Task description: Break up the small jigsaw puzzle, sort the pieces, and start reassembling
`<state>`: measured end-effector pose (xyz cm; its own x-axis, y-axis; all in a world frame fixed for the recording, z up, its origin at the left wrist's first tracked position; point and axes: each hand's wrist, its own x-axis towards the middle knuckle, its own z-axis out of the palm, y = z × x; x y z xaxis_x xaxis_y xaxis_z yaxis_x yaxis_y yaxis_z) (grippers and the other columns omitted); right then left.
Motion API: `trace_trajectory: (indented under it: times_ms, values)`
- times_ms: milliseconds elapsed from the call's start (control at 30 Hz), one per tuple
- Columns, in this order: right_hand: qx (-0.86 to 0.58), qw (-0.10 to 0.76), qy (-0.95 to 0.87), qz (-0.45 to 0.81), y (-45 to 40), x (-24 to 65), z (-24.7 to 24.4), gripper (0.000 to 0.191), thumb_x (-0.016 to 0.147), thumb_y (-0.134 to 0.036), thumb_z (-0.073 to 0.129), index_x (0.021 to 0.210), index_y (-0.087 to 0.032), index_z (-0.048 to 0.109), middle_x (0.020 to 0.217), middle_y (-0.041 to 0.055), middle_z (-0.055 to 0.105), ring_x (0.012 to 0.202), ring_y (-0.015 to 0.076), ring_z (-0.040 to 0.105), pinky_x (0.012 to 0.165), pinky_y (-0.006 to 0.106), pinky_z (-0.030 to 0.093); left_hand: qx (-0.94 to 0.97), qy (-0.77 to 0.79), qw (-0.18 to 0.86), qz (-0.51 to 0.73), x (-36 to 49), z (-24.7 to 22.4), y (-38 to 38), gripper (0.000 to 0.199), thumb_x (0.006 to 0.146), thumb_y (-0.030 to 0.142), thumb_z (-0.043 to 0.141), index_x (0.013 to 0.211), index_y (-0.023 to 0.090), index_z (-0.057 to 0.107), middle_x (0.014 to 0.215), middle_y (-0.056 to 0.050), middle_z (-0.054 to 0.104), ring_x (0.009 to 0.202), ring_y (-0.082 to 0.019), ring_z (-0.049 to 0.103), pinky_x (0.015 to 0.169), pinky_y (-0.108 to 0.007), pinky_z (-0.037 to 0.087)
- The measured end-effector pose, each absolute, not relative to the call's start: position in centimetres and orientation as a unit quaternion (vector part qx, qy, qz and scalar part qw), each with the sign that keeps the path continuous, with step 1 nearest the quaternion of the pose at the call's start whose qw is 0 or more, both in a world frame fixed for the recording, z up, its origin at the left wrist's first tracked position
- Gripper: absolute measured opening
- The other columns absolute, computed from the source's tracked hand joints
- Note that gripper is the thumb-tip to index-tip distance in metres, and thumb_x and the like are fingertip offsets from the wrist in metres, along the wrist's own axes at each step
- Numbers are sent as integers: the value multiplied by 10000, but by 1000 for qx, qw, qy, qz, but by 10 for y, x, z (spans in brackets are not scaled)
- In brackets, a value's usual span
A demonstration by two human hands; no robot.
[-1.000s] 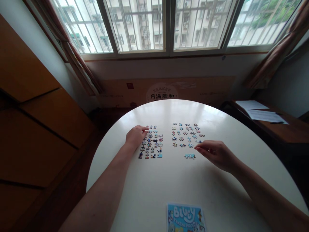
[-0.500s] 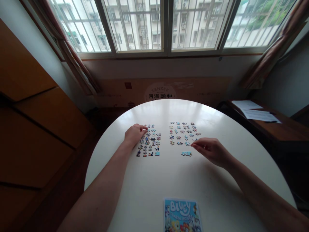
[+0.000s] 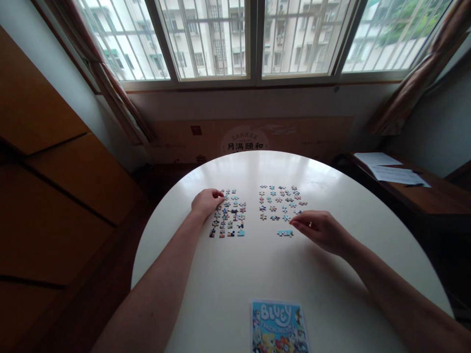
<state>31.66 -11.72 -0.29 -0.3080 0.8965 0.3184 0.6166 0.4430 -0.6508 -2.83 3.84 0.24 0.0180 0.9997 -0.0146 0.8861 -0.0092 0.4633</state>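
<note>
Rows of small jigsaw puzzle pieces (image 3: 234, 212) lie at the left of the round white table. Over their upper left side rests my left hand (image 3: 206, 202), its thumb and index finger pinched at the edge pieces; whatever is between the fingertips is hidden. A second group of loose puzzle pieces (image 3: 273, 200) is spread to the right. My right hand (image 3: 318, 229) hovers at that group's lower right corner, fingertips pressed together beside a blue piece (image 3: 286, 217). What they hold, if anything, is too small to tell. Just below lies a joined blue strip of pieces (image 3: 285, 233).
A blue Bluey picture sheet (image 3: 277, 326) lies at the near side of the white table (image 3: 217, 279). To the right, a brown desk (image 3: 405, 196) carries papers (image 3: 399, 175) and a pen (image 3: 414, 185). Wooden cabinets (image 3: 40, 196) stand at the left.
The view has shifted very slightly. My right fingertips have moved a little left and down relative to the pieces; my left hand stays at the left group.
</note>
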Motion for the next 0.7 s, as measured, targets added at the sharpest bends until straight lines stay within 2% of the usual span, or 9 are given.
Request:
trace_trajectory:
  times_ms: [167, 367, 467, 600, 700]
  values:
    - [-486, 333, -779, 215, -118, 315, -3, 278, 965, -388, 583, 913, -181, 761, 788, 49, 719, 580, 107, 568, 518, 238, 428, 683, 673, 206, 195, -31, -2, 38, 140, 799, 312, 715, 890, 224, 775, 865, -26, 770, 789, -192, 687, 663, -267, 475]
    - [-485, 326, -783, 212, -119, 314, -2, 264, 962, -385, 588, 915, -190, 760, 778, 37, 714, 574, 102, 558, 529, 235, 432, 677, 664, 214, 234, -33, 0, 40, 199, 865, 282, 624, 980, 180, 750, 966, -60, 768, 799, -176, 687, 705, -254, 507]
    - [-485, 324, -785, 211, -119, 315, -1, 270, 965, -386, 582, 911, -190, 759, 781, 39, 715, 577, 104, 563, 529, 236, 434, 686, 658, 203, 233, -43, 12, 34, 213, 861, 311, 622, 970, 187, 756, 945, -60, 764, 806, -189, 680, 710, -266, 502]
    - [-486, 321, -786, 207, -120, 317, 0, 291, 968, -402, 576, 922, -184, 763, 775, 47, 710, 562, 104, 549, 517, 239, 426, 745, 627, 167, 152, -56, 37, 15, 111, 760, 321, 706, 792, 236, 769, 857, -33, 757, 770, -207, 665, 675, -277, 466]
    - [-482, 320, -789, 209, -120, 318, 0, 301, 970, -412, 574, 934, -181, 764, 777, 53, 710, 563, 106, 550, 516, 241, 429, 808, 567, 150, 64, -55, 51, 2, 123, 755, 308, 693, 833, 278, 784, 917, -11, 756, 762, -193, 662, 645, -266, 442]
